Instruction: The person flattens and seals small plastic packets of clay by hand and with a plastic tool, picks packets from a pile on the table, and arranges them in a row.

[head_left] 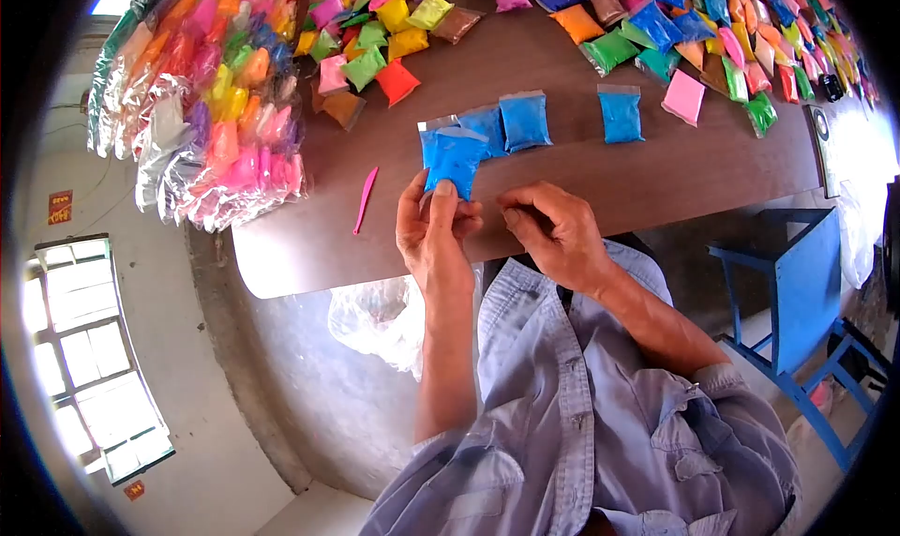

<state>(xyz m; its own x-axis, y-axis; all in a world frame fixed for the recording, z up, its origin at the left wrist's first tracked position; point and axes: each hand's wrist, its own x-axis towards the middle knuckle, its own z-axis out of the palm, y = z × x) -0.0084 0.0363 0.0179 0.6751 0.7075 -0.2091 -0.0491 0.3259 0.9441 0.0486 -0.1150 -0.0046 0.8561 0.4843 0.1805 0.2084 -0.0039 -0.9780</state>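
My left hand (437, 226) pinches a small clear packet of blue clay-like material (457, 163) by its lower edge, thumb on top. That packet overlaps another blue packet (428, 142) behind it. More blue packets lie just beyond: a partly covered one (484, 128), one beside it (525, 121), and one apart to the right (621, 116). My right hand (556, 228) hovers near the table's front edge, right of the held packet, its fingers curled with thumb and index close together. Whether anything small is between them I cannot make out. A pink plastic knife (366, 200) lies left of my left hand.
Large clear bags of colourful packets (225, 114) cover the table's left end. Loose packets of many colours (656, 25) spread along the far side of the brown table (750, 156). A blue stool (797, 292) stands at the right; a clear plastic bag (380, 320) hangs below the front edge.
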